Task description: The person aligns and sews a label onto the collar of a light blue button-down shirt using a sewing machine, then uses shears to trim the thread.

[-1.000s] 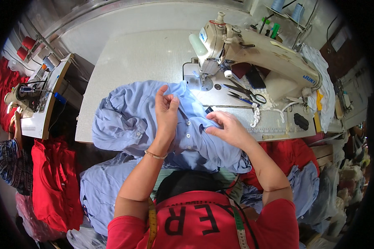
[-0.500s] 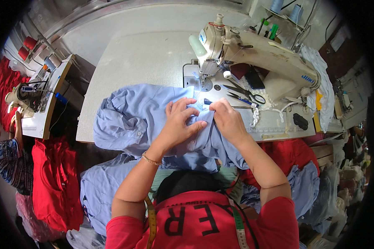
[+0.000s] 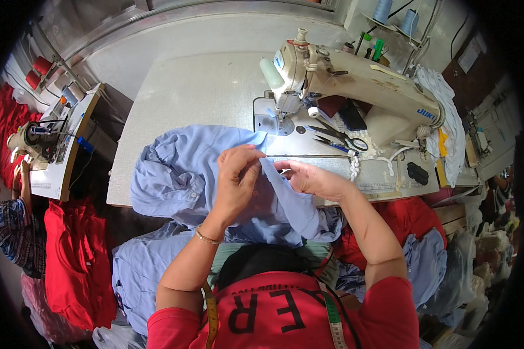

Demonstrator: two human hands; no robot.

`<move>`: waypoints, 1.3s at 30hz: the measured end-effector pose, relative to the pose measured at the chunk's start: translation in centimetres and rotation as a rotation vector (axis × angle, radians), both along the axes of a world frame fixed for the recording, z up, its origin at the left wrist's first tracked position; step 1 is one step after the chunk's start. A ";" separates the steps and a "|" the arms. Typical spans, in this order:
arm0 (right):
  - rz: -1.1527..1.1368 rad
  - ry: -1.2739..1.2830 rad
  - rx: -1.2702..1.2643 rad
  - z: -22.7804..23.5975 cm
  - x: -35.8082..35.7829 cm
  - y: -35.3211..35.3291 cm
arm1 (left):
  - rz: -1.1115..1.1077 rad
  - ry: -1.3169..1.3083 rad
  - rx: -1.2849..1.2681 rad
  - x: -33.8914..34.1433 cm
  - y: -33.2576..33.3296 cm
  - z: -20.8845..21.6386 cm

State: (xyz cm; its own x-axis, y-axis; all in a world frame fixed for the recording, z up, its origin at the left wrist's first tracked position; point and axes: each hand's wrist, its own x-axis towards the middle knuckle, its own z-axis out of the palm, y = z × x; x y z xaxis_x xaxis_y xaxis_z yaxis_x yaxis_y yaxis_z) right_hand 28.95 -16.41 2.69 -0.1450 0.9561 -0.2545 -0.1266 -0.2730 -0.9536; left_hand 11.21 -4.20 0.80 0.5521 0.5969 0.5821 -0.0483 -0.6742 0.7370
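A light blue buttoned shirt lies bunched across the front of the sewing table. My left hand pinches the shirt near its upper edge, fingertips pressed together. Close by on the right, my right hand has its fingers closed around another edge, and a narrow strip of cloth is raised between the two hands. Whether the right hand also holds a small tool is hidden. Just beyond my hands stands the sewing machine, its needle area over the metal plate, apart from the shirt.
Black scissors and a pen lie right of the needle plate, beside a white braided cord. A dark phone-like slab rests under the machine arm. Red garments hang at left, near another person's arm at a second machine.
The small dark blue object by my right fingers is out of sight. My left hand has gone from spread on the shirt to pinching it, and the cloth edge is lifted.
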 end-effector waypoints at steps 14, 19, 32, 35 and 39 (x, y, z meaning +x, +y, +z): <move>-0.351 -0.108 0.365 3.9 -1.8 2.6 | -0.347 -0.034 -0.595 -2.7 1.6 0.1; -0.225 -0.820 0.625 4.2 -3.7 3.4 | -0.205 0.098 -0.074 -3.3 1.0 2.8; -0.272 0.189 0.788 14.7 -9.4 9.8 | 0.255 0.202 -0.071 -8.2 3.5 -2.4; -0.351 0.006 0.849 16.3 -7.9 9.0 | 0.688 0.023 0.481 -10.1 10.7 4.6; -0.325 -0.168 0.583 13.2 -6.9 7.2 | 0.393 -0.466 0.261 -9.6 18.8 14.5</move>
